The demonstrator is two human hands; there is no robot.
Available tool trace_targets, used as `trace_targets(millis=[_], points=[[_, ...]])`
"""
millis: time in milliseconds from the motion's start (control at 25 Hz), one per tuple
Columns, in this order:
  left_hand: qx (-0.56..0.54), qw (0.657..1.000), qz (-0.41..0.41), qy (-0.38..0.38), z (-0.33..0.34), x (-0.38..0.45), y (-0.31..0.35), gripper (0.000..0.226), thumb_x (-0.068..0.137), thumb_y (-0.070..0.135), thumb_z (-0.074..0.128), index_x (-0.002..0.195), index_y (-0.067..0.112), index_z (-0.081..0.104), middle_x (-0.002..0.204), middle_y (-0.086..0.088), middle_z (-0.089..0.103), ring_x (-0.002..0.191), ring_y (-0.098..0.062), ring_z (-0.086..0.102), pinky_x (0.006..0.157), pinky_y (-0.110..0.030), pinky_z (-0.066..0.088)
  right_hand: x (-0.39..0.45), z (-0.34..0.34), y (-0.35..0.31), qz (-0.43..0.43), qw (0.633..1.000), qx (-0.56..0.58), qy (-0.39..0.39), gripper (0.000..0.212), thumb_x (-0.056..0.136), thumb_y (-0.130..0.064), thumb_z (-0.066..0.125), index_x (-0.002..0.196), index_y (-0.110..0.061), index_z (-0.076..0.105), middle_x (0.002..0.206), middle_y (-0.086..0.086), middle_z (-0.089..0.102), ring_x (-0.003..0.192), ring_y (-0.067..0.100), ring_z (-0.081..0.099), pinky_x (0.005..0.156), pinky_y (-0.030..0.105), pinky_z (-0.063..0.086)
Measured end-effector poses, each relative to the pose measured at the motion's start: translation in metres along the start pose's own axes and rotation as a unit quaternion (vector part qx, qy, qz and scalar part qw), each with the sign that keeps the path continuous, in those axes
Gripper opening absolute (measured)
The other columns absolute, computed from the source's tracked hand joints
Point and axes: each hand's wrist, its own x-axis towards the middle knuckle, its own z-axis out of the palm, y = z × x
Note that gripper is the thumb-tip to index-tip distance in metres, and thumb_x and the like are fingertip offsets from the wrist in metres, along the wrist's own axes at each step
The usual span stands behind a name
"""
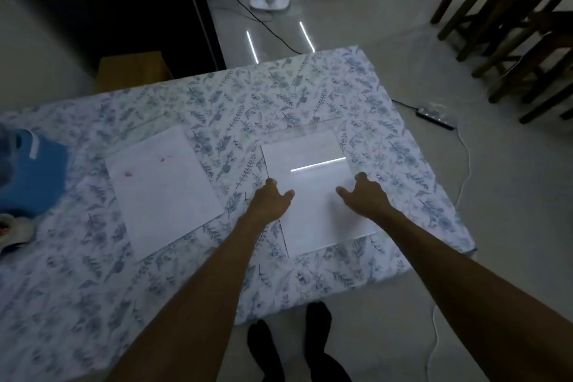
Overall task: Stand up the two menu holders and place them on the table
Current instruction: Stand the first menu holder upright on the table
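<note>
Fingers spread on both the left hand (270, 199) and right hand (366, 195), gripping nothing, fingertips hidden over the flat right menu holder (313, 189).

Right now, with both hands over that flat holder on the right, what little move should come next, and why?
Probably close both hands on its side edges and tip it upright. The right menu holder lies flat on the table, with the left hand and right hand spread open at its sides, gripping nothing. The left menu holder also lies flat.

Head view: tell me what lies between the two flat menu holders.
Only a bare strip of the floral tablecloth separates the left menu holder from the right menu holder.
</note>
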Motion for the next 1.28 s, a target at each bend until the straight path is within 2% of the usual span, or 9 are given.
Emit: trace_targets(millis=[120,200,280,400,520,680,880,1000,1280], points=[[-0.100,0.994,-0.044,-0.015,-0.001,0.002,-0.001,0.071,0.092,0.034,0.067,0.149,0.006,0.034,0.148,-0.014,0.045,0.125,-0.030,0.055,0.103,-0.040,0.049,0.003,-0.007,0.003,0.033,0.991,0.126,0.003,0.040,0.088,-0.040,0.054,0.114,-0.010,0.054,0.112,0.017,0.059,0.106,0.033,0.058,0.086,0.041,0.047],[-0.172,0.982,-0.073,-0.033,-0.008,0.000,-0.009,0.064,0.091,0.021,0.070,0.144,0.000,0.040,0.127,-0.015,0.054,0.101,-0.025,0.061,0.079,-0.034,0.052,0.006,-0.015,0.012,0.018,0.981,0.194,-0.018,0.014,0.081,-0.029,0.051,0.083,-0.015,0.053,0.083,0.009,0.056,0.078,0.025,0.055,0.067,0.035,0.042],[-0.204,0.975,-0.081,-0.024,-0.025,-0.006,-0.016,0.055,0.091,0.009,0.069,0.139,-0.003,0.047,0.114,-0.018,0.060,0.082,-0.023,0.060,0.061,-0.027,0.048,0.000,-0.029,0.013,0.024,0.965,0.258,-0.036,0.011,0.083,-0.015,0.051,0.087,-0.014,0.062,0.082,0.007,0.060,0.074,0.026,0.056,0.065,0.034,0.045],[-0.217,0.975,-0.036,0.017,-0.060,-0.019,-0.017,0.044,0.088,-0.007,0.066,0.131,-0.004,0.057,0.118,-0.021,0.063,0.090,-0.028,0.064,0.077,-0.037,0.058,-0.015,-0.054,-0.007,-0.008,0.947,0.315,-0.056,0.032,0.088,0.003,0.051,0.110,-0.011,0.070,0.088,0.007,0.064,0.078,0.022,0.060,0.069,0.029,0.050],[-0.208,0.978,0.016,0.006,-0.103,-0.034,-0.008,0.033,0.086,-0.011,0.067,0.117,0.000,0.070,0.123,-0.020,0.062,0.110,-0.035,0.065,0.093,-0.039,0.056,-0.028,-0.081,-0.032,-0.057,0.939,0.330,-0.079,0.029,0.091,0.006,0.054,0.109,-0.005,0.075,0.103,0.003,0.071,0.092,0.020,0.068,0.077,0.030,0.057],[-0.164,0.985,0.049,-0.028,-0.147,-0.056,-0.004,0.028,0.088,-0.008,0.065,0.115,-0.005,0.071,0.116,-0.020,0.068,0.104,-0.028,0.065,0.095,-0.036,0.054,-0.031,-0.097,-0.047,-0.077,0.923,0.357,-0.120,0.023,0.093,0.004,0.059,0.104,-0.003,0.078,0.116,0.006,0.072,0.106,0.023,0.070,0.091,0.035,0.057],[-0.139,0.985,0.106,0.010,-0.167,-0.049,0.005,0.027,0.081,0.010,0.081,0.108,0.005,0.078,0.108,-0.015,0.076,0.095,-0.019,0.073,0.076,-0.021,0.057,-0.026,-0.111,-0.074,-0.127,0.929,0.339,-0.072,0.020,0.093,0.000,0.062,0.109,-0.001,0.074,0.112,0.019,0.073,0.104,0.031,0.071,0.093,0.042,0.056],[-0.088,0.985,0.120,0.091,-0.178,-0.030,0.018,0.013,0.084,0.023,0.078,0.096,0.017,0.080,0.092,-0.006,0.079,0.084,-0.021,0.076,0.061,-0.025,0.052,-0.005,-0.119,-0.100,-0.158,0.937,0.312,-0.012,0.018,0.090,-0.009,0.069,0.105,-0.001,0.074,0.104,0.021,0.075,0.098,0.032,0.072,0.084,0.039,0.059],[-0.016,0.968,0.113,0.221,-0.191,0.009,0.045,0.022,0.091,0.043,0.066,0.106,0.029,0.074,0.099,0.007,0.075,0.078,-0.012,0.074,0.068,-0.028,0.051,0.071,-0.114,-0.148,-0.207,0.966,0.142,0.068,0.017,0.087,-0.014,0.074,0.099,-0.002,0.072,0.092,0.016,0.075,0.081,0.026,0.073,0.072,0.041,0.063]])
